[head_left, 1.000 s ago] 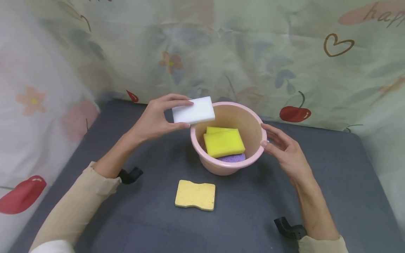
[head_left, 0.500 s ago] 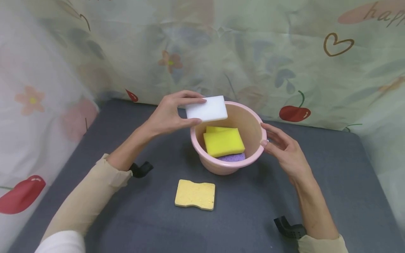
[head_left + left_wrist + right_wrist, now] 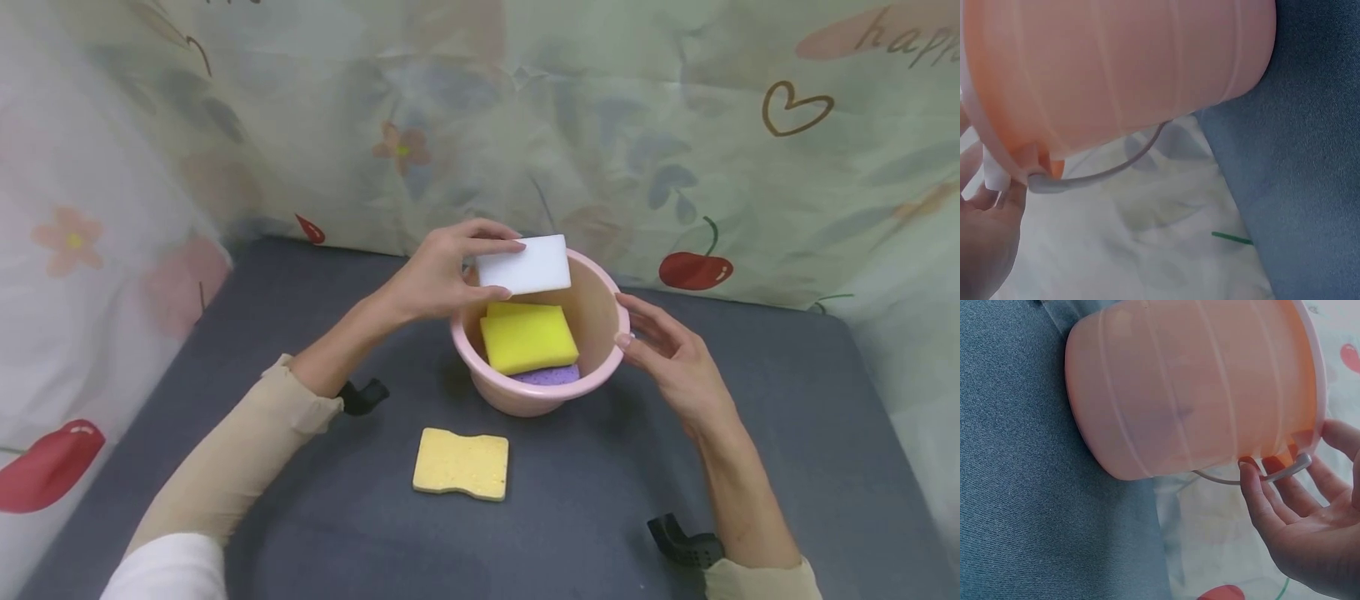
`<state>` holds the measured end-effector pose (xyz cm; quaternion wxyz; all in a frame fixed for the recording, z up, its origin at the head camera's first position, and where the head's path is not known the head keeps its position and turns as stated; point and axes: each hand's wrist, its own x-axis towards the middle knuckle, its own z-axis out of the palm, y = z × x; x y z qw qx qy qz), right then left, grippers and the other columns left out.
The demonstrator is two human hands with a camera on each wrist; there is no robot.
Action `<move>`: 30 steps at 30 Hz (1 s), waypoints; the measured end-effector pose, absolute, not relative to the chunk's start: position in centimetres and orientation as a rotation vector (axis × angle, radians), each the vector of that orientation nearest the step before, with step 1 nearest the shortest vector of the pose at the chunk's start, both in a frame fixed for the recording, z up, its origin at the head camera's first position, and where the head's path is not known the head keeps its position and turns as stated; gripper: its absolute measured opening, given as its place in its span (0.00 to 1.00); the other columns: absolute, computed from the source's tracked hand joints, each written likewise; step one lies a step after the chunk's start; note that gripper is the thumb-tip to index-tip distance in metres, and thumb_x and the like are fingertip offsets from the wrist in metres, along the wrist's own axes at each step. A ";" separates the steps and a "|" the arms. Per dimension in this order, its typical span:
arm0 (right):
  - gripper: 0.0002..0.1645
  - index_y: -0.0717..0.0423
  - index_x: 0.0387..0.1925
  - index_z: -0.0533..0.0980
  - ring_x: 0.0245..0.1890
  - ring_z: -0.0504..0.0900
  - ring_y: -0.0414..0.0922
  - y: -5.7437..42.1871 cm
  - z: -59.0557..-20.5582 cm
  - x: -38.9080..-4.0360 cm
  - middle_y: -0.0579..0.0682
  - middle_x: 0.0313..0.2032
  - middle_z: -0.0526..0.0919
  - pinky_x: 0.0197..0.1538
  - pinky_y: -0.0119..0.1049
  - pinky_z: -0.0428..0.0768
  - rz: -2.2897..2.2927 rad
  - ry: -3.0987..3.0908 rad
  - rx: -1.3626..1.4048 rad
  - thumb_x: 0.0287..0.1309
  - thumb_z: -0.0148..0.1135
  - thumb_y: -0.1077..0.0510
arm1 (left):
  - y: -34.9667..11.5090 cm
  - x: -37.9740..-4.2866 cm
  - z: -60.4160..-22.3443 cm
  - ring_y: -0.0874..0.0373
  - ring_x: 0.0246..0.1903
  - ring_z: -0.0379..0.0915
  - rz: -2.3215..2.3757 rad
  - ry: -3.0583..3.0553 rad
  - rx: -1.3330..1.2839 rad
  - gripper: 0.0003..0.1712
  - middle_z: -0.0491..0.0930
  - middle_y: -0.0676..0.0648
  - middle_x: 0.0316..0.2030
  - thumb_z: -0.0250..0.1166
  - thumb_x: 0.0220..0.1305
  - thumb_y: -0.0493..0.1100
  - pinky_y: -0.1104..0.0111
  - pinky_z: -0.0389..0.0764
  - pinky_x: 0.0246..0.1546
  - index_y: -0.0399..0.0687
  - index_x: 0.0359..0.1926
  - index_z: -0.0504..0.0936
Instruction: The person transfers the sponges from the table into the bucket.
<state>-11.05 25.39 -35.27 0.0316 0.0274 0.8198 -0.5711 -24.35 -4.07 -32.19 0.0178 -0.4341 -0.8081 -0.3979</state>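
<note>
A white sponge block (image 3: pixel 536 265) is pinched between the thumb and fingers of my left hand (image 3: pixel 442 271), over the left back part of a pink bucket (image 3: pixel 517 402). Inside the bucket lie bright yellow sponges (image 3: pixel 528 340) on top of a purple sponge (image 3: pixel 550 376); what lies deeper is hidden. My right hand (image 3: pixel 682 367) grips the bucket's right rim. In the right wrist view its thumb is at the rim and its fingers are by the bucket's handle (image 3: pixel 1225 482). In the left wrist view the white sponge shows only partly behind the rim.
A pale yellow sponge (image 3: pixel 461 464) with notched sides lies on the dark tabletop (image 3: pixel 570 517) in front of the bucket. Patterned cloth (image 3: pixel 300 125) hangs behind and at both sides. Each wrist wears a black strap device (image 3: pixel 684 542).
My left hand has carried the white sponge rightward, from beside the bucket's left rim to over its opening. The right hand and the bucket have stayed in place.
</note>
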 end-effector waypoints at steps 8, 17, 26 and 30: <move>0.34 0.41 0.73 0.65 0.63 0.74 0.52 25.4 -35.5 -10.9 0.51 0.68 0.70 0.53 0.28 0.78 -1.722 2.565 0.080 0.67 0.62 0.48 | -3.1 -24.3 -32.6 0.54 0.57 0.72 -1.152 -2.534 -1.345 0.28 0.76 0.46 0.59 0.76 0.55 0.41 0.69 0.77 0.48 0.43 0.58 0.82; 0.35 0.39 0.73 0.65 0.63 0.74 0.51 25.3 -35.4 -11.0 0.50 0.68 0.70 0.54 0.29 0.78 -1.721 2.561 0.091 0.67 0.62 0.48 | -2.8 -24.3 -33.3 0.55 0.57 0.72 -1.136 -2.563 -1.304 0.25 0.76 0.47 0.58 0.75 0.56 0.37 0.69 0.77 0.52 0.45 0.56 0.84; 0.34 0.41 0.73 0.65 0.63 0.75 0.51 25.3 -35.4 -10.9 0.51 0.68 0.69 0.53 0.26 0.78 -1.738 2.545 0.091 0.68 0.62 0.49 | -2.7 -24.3 -33.5 0.55 0.56 0.73 -1.140 -2.538 -1.294 0.22 0.77 0.47 0.57 0.74 0.56 0.36 0.69 0.77 0.52 0.45 0.53 0.85; 0.34 0.41 0.73 0.65 0.63 0.74 0.52 25.3 -35.4 -10.9 0.51 0.68 0.69 0.52 0.26 0.78 -1.735 2.545 0.095 0.68 0.62 0.49 | -2.7 -24.2 -33.5 0.55 0.54 0.73 -1.142 -2.552 -1.276 0.21 0.77 0.47 0.57 0.74 0.57 0.37 0.69 0.77 0.49 0.46 0.53 0.85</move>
